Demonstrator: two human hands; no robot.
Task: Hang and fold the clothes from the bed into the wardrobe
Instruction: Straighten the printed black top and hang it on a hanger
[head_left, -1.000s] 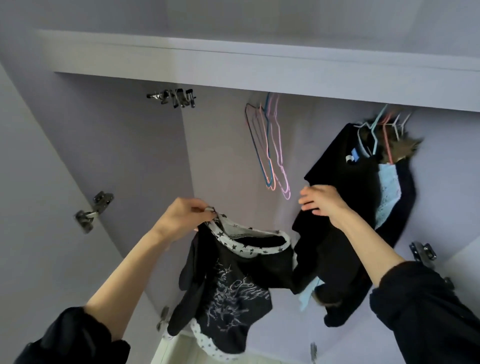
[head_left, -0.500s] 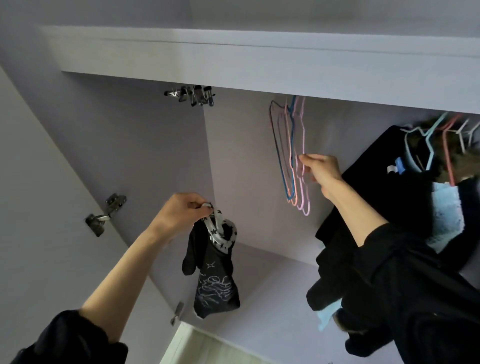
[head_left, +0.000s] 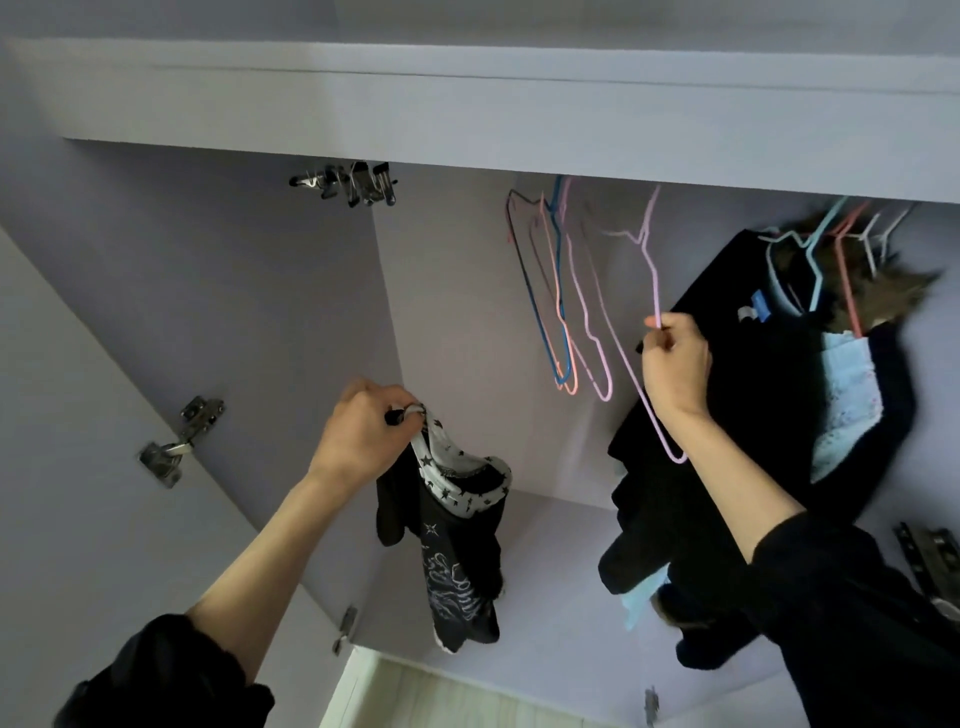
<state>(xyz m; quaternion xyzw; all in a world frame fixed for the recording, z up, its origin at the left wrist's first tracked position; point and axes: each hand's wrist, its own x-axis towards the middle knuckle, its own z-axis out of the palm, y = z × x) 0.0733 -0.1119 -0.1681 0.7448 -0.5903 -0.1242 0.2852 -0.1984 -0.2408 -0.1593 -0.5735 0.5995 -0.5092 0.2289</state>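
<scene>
Pulling a hanger for the black top, inside the wardrobe.

I'm seeing the left hand (head_left: 363, 431) gripping the black printed top with a white star-patterned neckband (head_left: 457, 525) by that neckband, fingers curled tight round it; the top is dangling free in the open lilac wardrobe (head_left: 260, 270), touching nothing else. The right hand (head_left: 675, 364) is pinching the thin pink wire hanger (head_left: 652, 291) on its lower arm, just beside the bunch of blue, pink and orange wire hangers (head_left: 558, 312) and in front of the dark hung garments (head_left: 779, 415). I'm judging the top as light, soft and limp, so it's going to sag and twist; best held at the neckband or shoulder seams. The hanger looks light and springy, likely slick; I'm favouring a hold near the hook.
</scene>
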